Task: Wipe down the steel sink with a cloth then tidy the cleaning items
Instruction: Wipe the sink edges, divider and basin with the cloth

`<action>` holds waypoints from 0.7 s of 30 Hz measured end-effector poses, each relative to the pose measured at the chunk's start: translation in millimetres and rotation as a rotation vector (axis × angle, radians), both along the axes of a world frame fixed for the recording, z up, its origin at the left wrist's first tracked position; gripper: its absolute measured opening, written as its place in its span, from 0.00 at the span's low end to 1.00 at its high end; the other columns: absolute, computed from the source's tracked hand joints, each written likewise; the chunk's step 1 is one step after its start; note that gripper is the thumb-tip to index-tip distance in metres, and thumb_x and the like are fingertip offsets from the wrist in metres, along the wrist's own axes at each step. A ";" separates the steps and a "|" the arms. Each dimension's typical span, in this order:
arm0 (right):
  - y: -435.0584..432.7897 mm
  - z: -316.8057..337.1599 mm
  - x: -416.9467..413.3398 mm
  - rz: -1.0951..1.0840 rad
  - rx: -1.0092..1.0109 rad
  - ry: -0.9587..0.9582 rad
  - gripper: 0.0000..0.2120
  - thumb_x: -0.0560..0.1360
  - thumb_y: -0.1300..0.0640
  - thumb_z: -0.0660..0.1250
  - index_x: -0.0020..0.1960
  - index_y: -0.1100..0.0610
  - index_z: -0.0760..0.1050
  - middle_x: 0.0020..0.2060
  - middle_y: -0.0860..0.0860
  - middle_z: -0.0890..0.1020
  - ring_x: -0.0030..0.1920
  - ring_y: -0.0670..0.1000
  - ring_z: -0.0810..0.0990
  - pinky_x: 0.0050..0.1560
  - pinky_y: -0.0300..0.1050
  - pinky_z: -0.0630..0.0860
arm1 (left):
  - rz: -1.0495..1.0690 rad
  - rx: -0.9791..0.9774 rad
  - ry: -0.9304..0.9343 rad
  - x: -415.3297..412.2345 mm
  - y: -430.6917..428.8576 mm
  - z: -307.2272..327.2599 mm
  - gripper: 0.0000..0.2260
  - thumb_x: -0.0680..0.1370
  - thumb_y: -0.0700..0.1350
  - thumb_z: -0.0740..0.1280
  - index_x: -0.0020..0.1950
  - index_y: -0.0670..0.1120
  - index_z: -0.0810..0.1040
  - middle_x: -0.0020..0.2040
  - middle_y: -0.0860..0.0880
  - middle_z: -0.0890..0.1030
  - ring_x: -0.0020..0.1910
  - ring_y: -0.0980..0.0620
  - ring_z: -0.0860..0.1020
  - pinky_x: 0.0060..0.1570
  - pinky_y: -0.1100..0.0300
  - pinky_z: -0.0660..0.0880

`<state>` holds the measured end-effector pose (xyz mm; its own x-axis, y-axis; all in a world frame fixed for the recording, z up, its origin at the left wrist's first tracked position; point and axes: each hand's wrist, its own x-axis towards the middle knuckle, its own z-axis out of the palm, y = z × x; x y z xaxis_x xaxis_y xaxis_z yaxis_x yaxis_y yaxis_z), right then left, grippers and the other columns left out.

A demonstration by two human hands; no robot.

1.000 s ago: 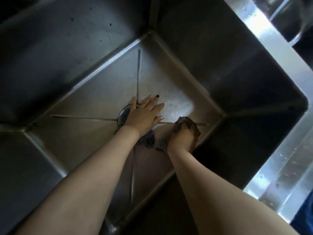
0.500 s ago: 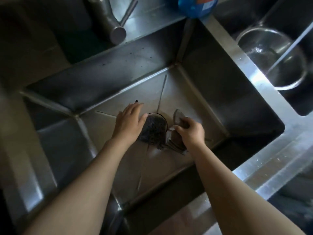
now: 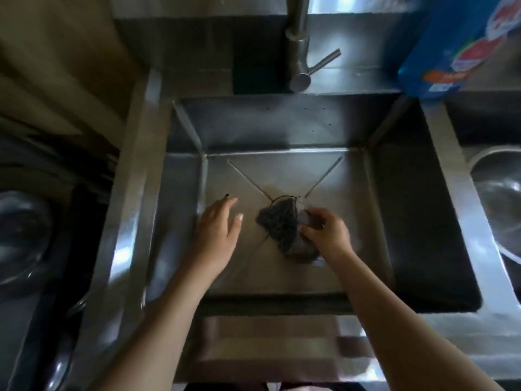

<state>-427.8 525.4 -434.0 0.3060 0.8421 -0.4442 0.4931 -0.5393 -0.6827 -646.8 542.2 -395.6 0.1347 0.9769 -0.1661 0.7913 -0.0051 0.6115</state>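
Far left, a dark glass bowl (image 3: 22, 235) is sitting beside the steel sink (image 3: 408, 207). The left hand (image 3: 217, 230) is spreading out flat and relaxed, gripping nothing, low over the sink floor left of the drain; can't tell if it's touching. A dark scrubber (image 3: 277, 222) is lying over the drain, with the faucet (image 3: 298, 52) hanging above the back wall. The right hand (image 3: 327, 235) is clutching a greyish cloth (image 3: 307, 252) that's touching the scrubber. A blue bottle (image 3: 451, 46) is standing at the back right, and a metal bowl (image 3: 496, 201) is sitting in the next basin.
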 end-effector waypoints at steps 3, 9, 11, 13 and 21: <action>1.7 -3.0 2.0 0.227 -0.031 0.024 0.23 0.69 0.56 0.74 0.62 0.54 0.74 0.58 0.53 0.78 0.57 0.53 0.76 0.54 0.39 0.71 | 0.152 0.027 0.033 -0.1 -38.0 7.3 0.22 0.77 0.53 0.56 0.64 0.39 0.73 0.63 0.40 0.75 0.64 0.42 0.71 0.64 0.54 0.64; -1.6 -17.0 -6.9 0.705 -0.014 -0.026 0.23 0.70 0.55 0.73 0.64 0.55 0.73 0.64 0.53 0.73 0.61 0.52 0.73 0.58 0.38 0.68 | 0.296 0.162 0.177 4.7 -97.8 21.4 0.21 0.76 0.51 0.56 0.55 0.37 0.77 0.52 0.38 0.80 0.55 0.43 0.75 0.56 0.56 0.67; -2.2 -25.0 -13.4 0.858 -0.025 -0.022 0.23 0.70 0.56 0.73 0.64 0.57 0.73 0.66 0.54 0.72 0.64 0.53 0.71 0.61 0.39 0.66 | 0.303 0.187 0.241 2.0 -112.9 24.8 0.19 0.76 0.49 0.57 0.54 0.37 0.78 0.51 0.37 0.80 0.55 0.46 0.71 0.56 0.56 0.64; -1.6 -35.4 -21.3 1.051 -0.038 -0.048 0.23 0.71 0.57 0.72 0.65 0.57 0.72 0.67 0.55 0.69 0.67 0.53 0.68 0.63 0.38 0.62 | 0.322 0.120 0.295 -1.6 -123.8 28.0 0.20 0.76 0.50 0.56 0.55 0.38 0.78 0.53 0.39 0.80 0.56 0.46 0.71 0.57 0.53 0.66; -10.7 -100.9 -39.8 1.461 -0.039 -0.193 0.25 0.72 0.59 0.69 0.68 0.55 0.68 0.71 0.52 0.64 0.69 0.52 0.65 0.64 0.38 0.60 | 0.256 -0.122 0.567 -6.9 -141.2 14.1 0.18 0.77 0.52 0.53 0.58 0.45 0.76 0.57 0.45 0.80 0.63 0.46 0.74 0.64 0.43 0.63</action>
<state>-467.6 514.7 -534.9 -0.7300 0.4376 -0.5250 0.6832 0.4895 -0.5419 -653.7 401.0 -381.5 -0.2419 0.9361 -0.2554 0.9594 0.2701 0.0814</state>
